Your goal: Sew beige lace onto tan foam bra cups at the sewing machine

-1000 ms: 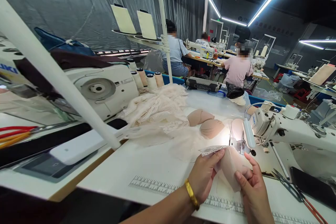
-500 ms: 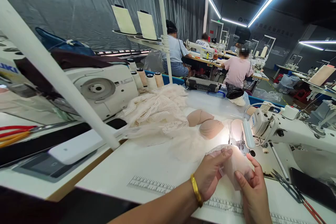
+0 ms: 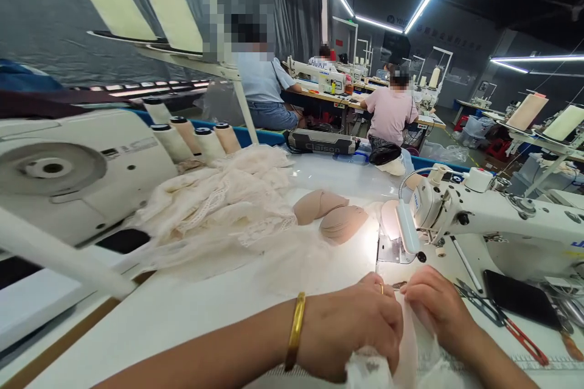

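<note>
My left hand (image 3: 353,325), with a gold bangle and a ring, is closed on a sheer pale lace fabric piece (image 3: 407,346) low in the view. My right hand (image 3: 440,304) pinches the same fabric from the other side, fingertips close to the left ones. The cloth hangs between and below both hands toward me; part of it is hidden under the left hand. Just beyond my fingers are the needle plate and lamp of a white sewing machine (image 3: 479,200). Beige bra cups (image 3: 344,223) lie on the white table (image 3: 182,322) behind the left hand.
Cream lace fabric (image 3: 223,194) is heaped at the left, beside thread cones (image 3: 182,137) and another machine (image 3: 77,164). Scissors (image 3: 486,307) with a red handle and a black phone (image 3: 522,299) lie right of my right hand. Several people work at machines beyond.
Both hands have turned over and drawn closer together, with the fabric now hanging lower, toward me. The camera view has swung so the machine and cups sit further left.
</note>
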